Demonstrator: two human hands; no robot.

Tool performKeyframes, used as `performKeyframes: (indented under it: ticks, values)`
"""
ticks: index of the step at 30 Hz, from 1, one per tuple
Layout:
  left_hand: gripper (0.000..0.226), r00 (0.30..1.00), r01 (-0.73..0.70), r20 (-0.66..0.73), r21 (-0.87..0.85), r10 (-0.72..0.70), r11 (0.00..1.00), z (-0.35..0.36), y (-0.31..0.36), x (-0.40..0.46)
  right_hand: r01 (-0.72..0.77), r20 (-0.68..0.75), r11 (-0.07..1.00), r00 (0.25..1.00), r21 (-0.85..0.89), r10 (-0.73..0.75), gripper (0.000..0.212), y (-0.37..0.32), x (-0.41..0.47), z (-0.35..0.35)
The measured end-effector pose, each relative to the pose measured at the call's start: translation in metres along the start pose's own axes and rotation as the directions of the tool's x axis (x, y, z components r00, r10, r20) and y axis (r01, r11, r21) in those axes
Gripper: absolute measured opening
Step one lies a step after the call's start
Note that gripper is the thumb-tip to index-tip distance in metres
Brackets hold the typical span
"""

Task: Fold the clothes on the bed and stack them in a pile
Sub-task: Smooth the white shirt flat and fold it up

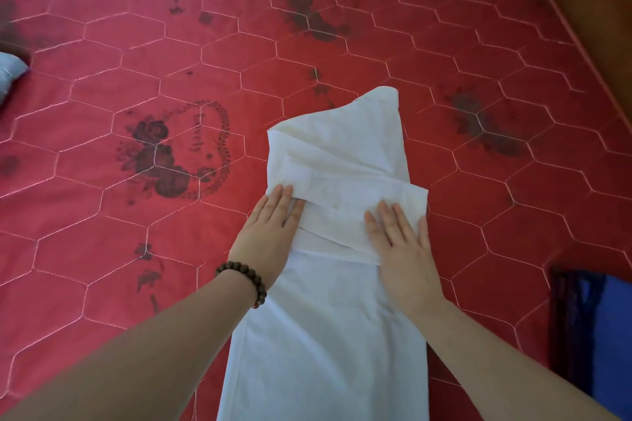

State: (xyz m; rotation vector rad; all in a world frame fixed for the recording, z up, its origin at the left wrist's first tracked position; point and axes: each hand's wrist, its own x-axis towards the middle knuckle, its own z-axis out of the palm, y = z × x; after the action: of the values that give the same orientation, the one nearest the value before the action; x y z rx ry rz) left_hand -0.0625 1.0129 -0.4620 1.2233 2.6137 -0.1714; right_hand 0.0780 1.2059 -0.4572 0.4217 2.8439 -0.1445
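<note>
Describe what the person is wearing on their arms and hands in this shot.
Both forearms are bare, with no sleeves in view. The left hand has a bracelet of dark brown round beads around its wrist. The right hand and its wrist show no jewellery, watch or gloves.

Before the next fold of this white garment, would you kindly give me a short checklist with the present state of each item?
1. Both hands flat on the garment: ok. The left hand and right hand press the white garment with straight fingers.
2. Sleeves folded in across the middle: ok, they cross between the hands.
3. Garment lies in a narrow strip on the red bedcover: ok.
4. Far end smooth: not ok, one corner sticks up unevenly.
5. Near hem straight: cannot tell, it runs out of view.
6. Place for the pile: cannot tell; only a blue cloth shows at the right edge.
</note>
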Motion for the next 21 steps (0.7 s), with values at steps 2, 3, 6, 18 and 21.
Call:
performKeyframes:
  ticks: [2, 3, 6, 18, 21]
  values:
    - [0.072, 0.998, 0.043, -0.042, -0.002, -0.043, 0.999, 0.004, -0.002, -0.005, 0.054, -0.043, 0.998, 0.998, -0.041, -0.055, 0.082, -0.001, 0.010, -0.004]
    - [0.072, 0.996, 0.066, -0.056, -0.006, -0.066, 0.998, 0.006, -0.002, -0.007, 0.069, -0.073, 0.996, 0.995, -0.050, -0.072, 0.083, -0.003, 0.014, -0.005]
    - [0.068, 0.995, 0.098, -0.026, 0.001, -0.098, 0.995, 0.012, 0.000, -0.014, 0.068, -0.008, 0.995, 0.998, -0.067, -0.068, 0.092, -0.005, 0.020, -0.003]
    - [0.081, 0.979, 0.136, -0.122, -0.206, -0.164, 0.969, 0.023, -0.007, -0.021, 0.137, 0.066, 0.987, 0.989, -0.079, -0.132, 0.093, -0.008, 0.023, -0.007]
    - [0.082, 0.981, 0.135, -0.120, -0.156, -0.154, 0.978, 0.018, -0.005, -0.022, 0.084, 0.135, 0.990, 0.989, -0.115, -0.069, 0.098, -0.009, 0.021, -0.002]
